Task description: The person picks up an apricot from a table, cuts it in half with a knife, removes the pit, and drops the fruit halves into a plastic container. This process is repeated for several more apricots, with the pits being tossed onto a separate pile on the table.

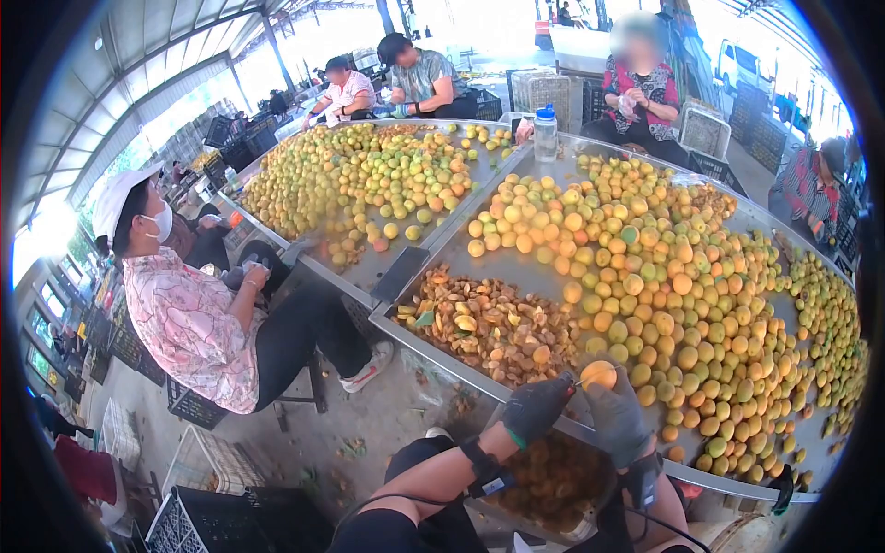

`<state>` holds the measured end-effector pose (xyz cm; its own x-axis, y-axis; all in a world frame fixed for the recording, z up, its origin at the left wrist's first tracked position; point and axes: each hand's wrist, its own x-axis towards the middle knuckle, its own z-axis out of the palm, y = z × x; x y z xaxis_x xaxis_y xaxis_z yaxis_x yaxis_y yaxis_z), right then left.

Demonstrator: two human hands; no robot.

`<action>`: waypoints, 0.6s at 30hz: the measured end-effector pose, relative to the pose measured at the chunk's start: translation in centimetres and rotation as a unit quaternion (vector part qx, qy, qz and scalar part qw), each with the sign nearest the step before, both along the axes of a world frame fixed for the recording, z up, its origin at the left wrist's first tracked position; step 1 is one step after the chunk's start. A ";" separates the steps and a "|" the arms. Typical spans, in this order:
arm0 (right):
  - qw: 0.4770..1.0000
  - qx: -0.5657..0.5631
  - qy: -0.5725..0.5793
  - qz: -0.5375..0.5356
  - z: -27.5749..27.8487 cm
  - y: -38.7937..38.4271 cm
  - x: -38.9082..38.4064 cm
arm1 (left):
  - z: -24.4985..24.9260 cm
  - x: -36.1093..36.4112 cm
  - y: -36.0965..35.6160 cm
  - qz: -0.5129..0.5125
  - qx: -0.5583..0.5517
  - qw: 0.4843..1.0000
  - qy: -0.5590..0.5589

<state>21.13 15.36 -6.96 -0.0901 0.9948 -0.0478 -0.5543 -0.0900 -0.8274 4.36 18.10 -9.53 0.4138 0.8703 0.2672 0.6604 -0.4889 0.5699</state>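
Note:
My left hand, in a dark glove with a strap at the wrist, is closed around a small tool whose thin tip points at an apricot. The apricot sits in the fingers of my right hand, gloved in grey, just over the table's near edge. What kind of tool it is cannot be made out. Left of the hands lies a heap of brownish halved or pitted fruit. Whole yellow-orange apricots are spread beyond and to the right. Below my hands is a blurred container of dark pieces.
A seated person in a white cap is at the left. Other people sit around the far side. A water bottle stands on the metal table at the back. Black crates and a white crate stand on the floor at left.

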 end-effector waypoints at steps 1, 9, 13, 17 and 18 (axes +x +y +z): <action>0.990 0.017 -0.143 -0.011 -0.4 0.0 0.1 | 0.3 0.1 -0.1 -0.002 0.003 1.000 0.024; 0.971 -0.040 0.235 0.026 0.2 -0.2 -0.6 | 0.1 0.5 -0.3 -0.023 0.055 0.998 -0.027; 0.996 -0.029 0.086 -0.001 -2.5 0.3 0.4 | -0.6 0.4 0.7 -0.039 0.051 0.998 -0.003; 0.998 -0.044 0.045 0.002 -1.1 0.1 0.0 | -0.4 0.5 0.4 -0.004 0.091 0.996 0.023; 0.997 -0.041 0.069 -0.008 -1.0 0.2 -0.2 | -0.4 0.4 0.4 -0.005 0.096 0.995 0.015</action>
